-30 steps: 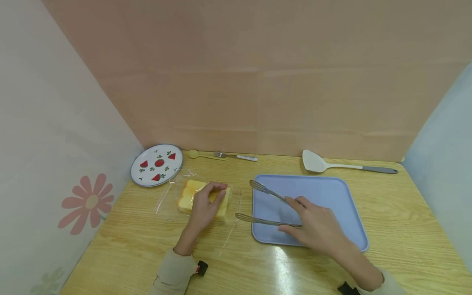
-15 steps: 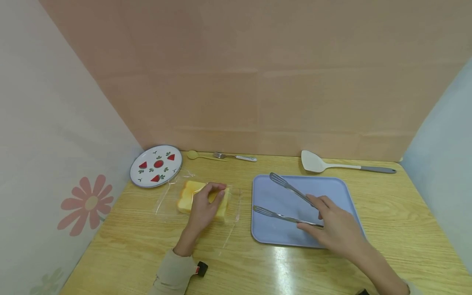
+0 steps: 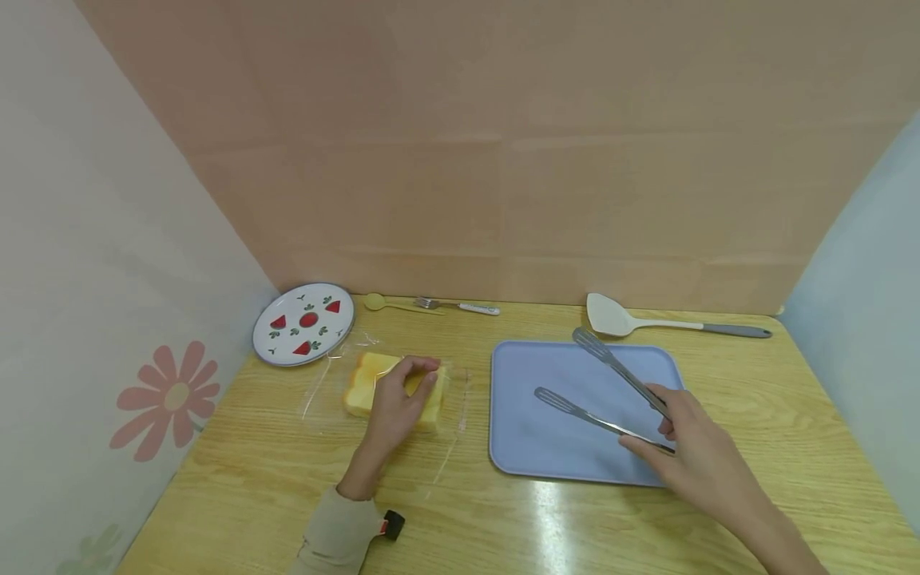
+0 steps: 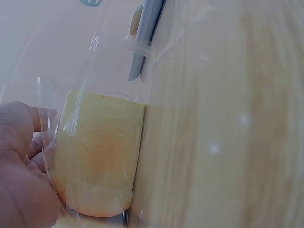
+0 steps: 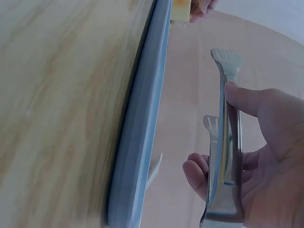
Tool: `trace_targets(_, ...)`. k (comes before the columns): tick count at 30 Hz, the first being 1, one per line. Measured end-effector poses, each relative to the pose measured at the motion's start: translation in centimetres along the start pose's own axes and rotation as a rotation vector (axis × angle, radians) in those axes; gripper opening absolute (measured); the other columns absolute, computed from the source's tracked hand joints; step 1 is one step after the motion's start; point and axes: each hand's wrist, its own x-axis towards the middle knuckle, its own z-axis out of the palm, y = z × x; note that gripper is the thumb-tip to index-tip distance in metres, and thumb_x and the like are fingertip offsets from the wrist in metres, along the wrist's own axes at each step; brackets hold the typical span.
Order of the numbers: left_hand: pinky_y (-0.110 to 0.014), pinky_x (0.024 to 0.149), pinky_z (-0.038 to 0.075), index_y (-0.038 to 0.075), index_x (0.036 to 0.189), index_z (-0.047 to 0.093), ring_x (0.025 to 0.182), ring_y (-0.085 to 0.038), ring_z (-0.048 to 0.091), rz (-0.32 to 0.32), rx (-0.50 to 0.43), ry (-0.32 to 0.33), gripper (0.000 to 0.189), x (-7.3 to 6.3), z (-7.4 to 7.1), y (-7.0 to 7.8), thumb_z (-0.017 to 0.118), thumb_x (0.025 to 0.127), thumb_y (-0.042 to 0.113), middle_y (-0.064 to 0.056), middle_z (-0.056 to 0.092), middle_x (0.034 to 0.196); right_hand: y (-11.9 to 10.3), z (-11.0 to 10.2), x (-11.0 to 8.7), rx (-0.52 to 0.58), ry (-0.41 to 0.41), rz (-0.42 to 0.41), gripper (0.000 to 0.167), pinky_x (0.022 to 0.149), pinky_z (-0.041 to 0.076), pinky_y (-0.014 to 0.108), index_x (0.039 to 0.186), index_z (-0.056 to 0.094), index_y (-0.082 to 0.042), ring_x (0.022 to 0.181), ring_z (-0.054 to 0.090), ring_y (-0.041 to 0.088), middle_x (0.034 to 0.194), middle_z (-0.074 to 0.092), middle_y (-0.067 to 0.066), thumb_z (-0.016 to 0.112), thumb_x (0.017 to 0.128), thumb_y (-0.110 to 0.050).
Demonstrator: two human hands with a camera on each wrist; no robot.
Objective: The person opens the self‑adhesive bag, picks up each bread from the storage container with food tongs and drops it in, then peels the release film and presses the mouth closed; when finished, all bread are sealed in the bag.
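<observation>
A pair of metal tongs (image 3: pixel 618 366) with slotted ends is in my right hand (image 3: pixel 707 463), thumb on one arm and fingers on the other. The tongs' arms (image 5: pixel 228 156) stand spread, with nothing between them, and overlap the blue tray (image 3: pixel 521 439) in the head view. On the left, a thick yellow bread slice (image 3: pixel 366 383) lies in a clear plastic bag (image 3: pixel 319 399). My left hand (image 3: pixel 395 407) lies over the bread, its curled fingers pinching the bag. In the left wrist view the film (image 4: pixel 45 102) meets those fingertips beside the bread (image 4: pixel 102 147).
A white plate (image 3: pixel 287 339) with watermelon prints stands at the back left. A yellow spoon (image 3: pixel 376 302) and a fork (image 3: pixel 477 308) lie along the back wall. Behind the tray is a white spatula (image 3: pixel 611 316) with a grey handle. Walls close in the table at back and sides.
My right hand has carried the tongs to the right, from beside the bread to over the tray, their arms still spread. My left hand has stayed at the bread.
</observation>
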Motion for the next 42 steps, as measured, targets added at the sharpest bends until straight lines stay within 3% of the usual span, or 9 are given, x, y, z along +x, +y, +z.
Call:
trace_targets(2,-0.029,0.104,0.06,0.014,0.116,0.075,0.117,-0.022,0.076,0.025,0.002,0.007,0.01,-0.1,0.2,-0.9,0.074,0.11,0.021,-0.001,0.081,0.123,0.6,-0.2,-0.4,0.015,0.017,0.015,0.08,0.064,0.047,0.028,0.149,0.056,-0.002,0.088,0.059,0.011,0.112,0.063,0.008,0.097,0.088,-0.035)
trace_targets(5,-0.029,0.103,0.06,0.011,0.116,0.075,0.115,-0.025,0.076,0.051,0.017,0.016,0.011,-0.1,0.2,-0.7,0.074,0.11,0.019,-0.005,0.081,0.122,1.4,-0.7,-0.7,0.028,0.046,0.032,0.078,0.066,0.049,0.027,0.147,0.057,-0.001,0.088,0.06,0.007,0.117,0.064,0.01,0.098,0.087,-0.031)
trace_targets(10,-0.037,0.103,0.062,0.004,0.115,0.075,0.114,-0.033,0.076,0.039,0.027,0.016,0.012,-0.1,-0.1,1.0,0.074,0.108,0.014,-0.01,0.081,0.121,2.8,-1.7,-1.1,0.024,0.038,0.096,0.081,0.066,0.051,0.025,0.148,0.054,0.005,0.086,0.069,0.018,0.114,0.067,0.013,0.096,0.09,-0.032)
trace_targets(14,-0.037,0.104,0.062,0.008,0.116,0.075,0.116,-0.03,0.077,0.029,0.021,0.014,0.012,-0.1,0.0,0.3,0.074,0.109,0.017,-0.006,0.081,0.122,3.8,-2.3,-1.2,0.036,0.03,0.166,0.084,0.064,0.051,0.023,0.149,0.049,0.01,0.084,0.072,0.022,0.11,0.069,0.016,0.094,0.092,-0.033)
trace_targets(21,-0.031,0.103,0.061,0.015,0.116,0.076,0.115,-0.021,0.076,0.058,0.02,0.021,0.01,0.0,0.2,-1.3,0.074,0.11,0.022,0.0,0.081,0.121,5.7,-3.2,-1.6,0.079,0.045,0.297,0.091,0.062,0.047,0.016,0.15,0.043,0.017,0.077,0.071,0.004,0.11,0.072,0.023,0.092,0.094,-0.036)
trace_targets(29,-0.042,0.104,0.062,0.001,0.116,0.074,0.115,-0.035,0.076,0.021,0.03,0.001,0.01,0.1,-0.2,2.2,0.073,0.107,0.006,-0.013,0.08,0.12,7.9,-3.5,-2.0,0.064,-0.001,0.403,0.095,0.061,0.041,0.016,0.147,0.039,0.023,0.074,0.062,-0.005,0.1,0.079,0.019,0.086,0.098,-0.043)
trace_targets(33,-0.046,0.107,0.061,0.001,0.116,0.074,0.118,-0.034,0.076,-0.032,0.031,-0.013,0.01,0.1,-0.2,2.7,0.073,0.107,0.005,-0.012,0.08,0.122,9.1,-3.6,-2.2,0.066,-0.013,0.474,0.099,0.063,0.04,0.021,0.147,0.036,0.025,0.078,0.064,0.003,0.099,0.08,0.021,0.083,0.1,-0.048)
trace_targets(39,-0.054,0.11,0.058,0.002,0.116,0.075,0.121,-0.034,0.075,-0.074,0.003,-0.017,0.01,0.1,-0.3,2.6,0.074,0.107,0.007,-0.01,0.08,0.124,10.3,-3.9,-2.4,0.083,-0.02,0.559,0.103,0.066,0.039,0.027,0.148,0.032,0.027,0.099,0.07,0.048,0.094,0.08,0.017,0.078,0.102,-0.053)
trace_targets(42,-0.055,0.11,0.058,0.003,0.116,0.075,0.121,-0.033,0.075,-0.087,-0.008,-0.012,0.01,0.1,-0.3,2.5,0.074,0.107,0.008,-0.01,0.08,0.124,10.8,-4.0,-2.5,0.088,-0.016,0.586,0.104,0.062,0.041,0.026,0.147,0.033,0.027,0.098,0.069,0.049,0.09,0.08,0.013,0.077,0.102,-0.055)
